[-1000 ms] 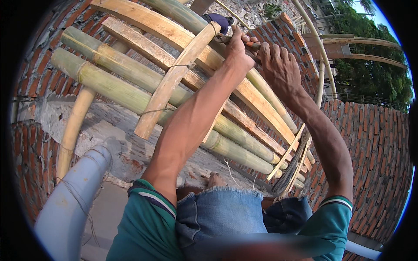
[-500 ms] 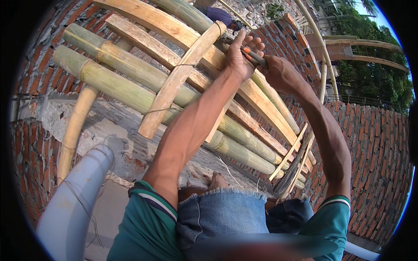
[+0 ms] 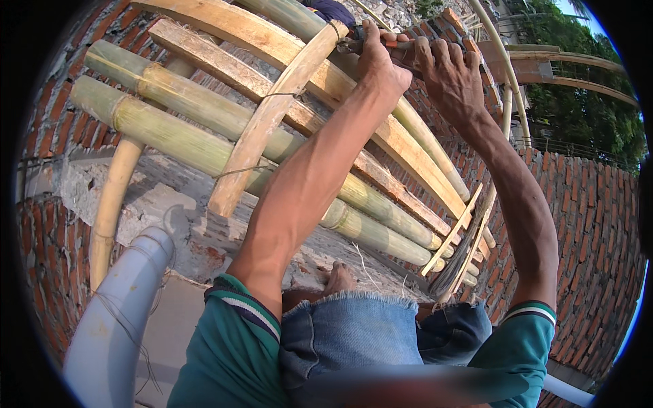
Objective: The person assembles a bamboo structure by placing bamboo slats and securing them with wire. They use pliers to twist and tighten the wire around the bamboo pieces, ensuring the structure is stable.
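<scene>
Both hands are at the far upper middle, on a pair of pliers with dark and orange handles. The metal head of the pliers (image 3: 349,46) is beside the upper end of a wooden crosspiece (image 3: 262,129). My left hand (image 3: 382,66) is closed about the handles, its thumb pointing up and the fingers bent behind. Wrapped round the handle end is my right hand (image 3: 450,75), knuckles up. Beneath my forearms run green bamboo poles (image 3: 180,136) and sawn timber strips (image 3: 224,26). Thin wire ties (image 3: 284,94) bind the crosspiece to them. The jaws' grip is too small to make out.
A bundle of wires (image 3: 462,262) lies at the poles' right end, by a second crosspiece. A grey pipe (image 3: 122,306) with loose wire rises at lower left, near a bamboo post (image 3: 114,204). Brick walls (image 3: 578,238) stand around. Dark cloth (image 3: 330,9) shows at the top.
My left hand's fingers, spread palm-up before, have closed on the pliers. My right hand has risen and turned knuckles up. The view has shifted slightly.
</scene>
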Tool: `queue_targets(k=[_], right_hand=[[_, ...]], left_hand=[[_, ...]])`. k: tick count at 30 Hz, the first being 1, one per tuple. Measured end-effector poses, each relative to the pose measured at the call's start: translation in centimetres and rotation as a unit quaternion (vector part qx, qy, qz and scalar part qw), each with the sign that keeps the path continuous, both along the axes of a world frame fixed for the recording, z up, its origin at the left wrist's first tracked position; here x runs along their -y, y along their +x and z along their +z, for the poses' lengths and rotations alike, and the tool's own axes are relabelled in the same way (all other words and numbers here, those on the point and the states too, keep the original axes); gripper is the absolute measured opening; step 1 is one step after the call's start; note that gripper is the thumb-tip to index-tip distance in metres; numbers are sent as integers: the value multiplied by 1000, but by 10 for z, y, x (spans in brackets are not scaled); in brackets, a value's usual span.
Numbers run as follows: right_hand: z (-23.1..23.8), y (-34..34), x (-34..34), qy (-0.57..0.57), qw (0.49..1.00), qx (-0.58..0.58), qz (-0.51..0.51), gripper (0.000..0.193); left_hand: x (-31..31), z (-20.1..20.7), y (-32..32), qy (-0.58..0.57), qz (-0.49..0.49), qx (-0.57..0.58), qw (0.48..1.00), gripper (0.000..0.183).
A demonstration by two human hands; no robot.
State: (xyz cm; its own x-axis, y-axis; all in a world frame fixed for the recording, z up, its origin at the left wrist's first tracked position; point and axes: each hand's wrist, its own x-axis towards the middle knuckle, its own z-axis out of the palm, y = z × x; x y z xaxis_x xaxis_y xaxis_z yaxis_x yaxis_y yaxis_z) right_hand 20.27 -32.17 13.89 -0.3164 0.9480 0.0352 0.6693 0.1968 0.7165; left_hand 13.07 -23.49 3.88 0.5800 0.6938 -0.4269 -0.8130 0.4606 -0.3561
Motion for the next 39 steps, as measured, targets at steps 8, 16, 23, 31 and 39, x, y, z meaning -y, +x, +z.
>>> queue_targets(k=[8,16,23,31,39], right_hand=[[39,63,-146,-261,950,-113,127,37],[10,47,-75,-300,892,-307,-145,24],[35,2,-59,-400,744,-365,-392,42],[12,19,-24,-18,998,18,61,65],[35,51,-105,-194,965,-132,119,27]], left_hand=[[-38,-12,19,1,37,25,999,37],[9,-20,6,146,0,-116,982,48],[12,-19,0,104,12,12,994,44],[-20,-13,20,27,-58,-20,998,47],[-41,-1,22,6,-34,2,999,50]])
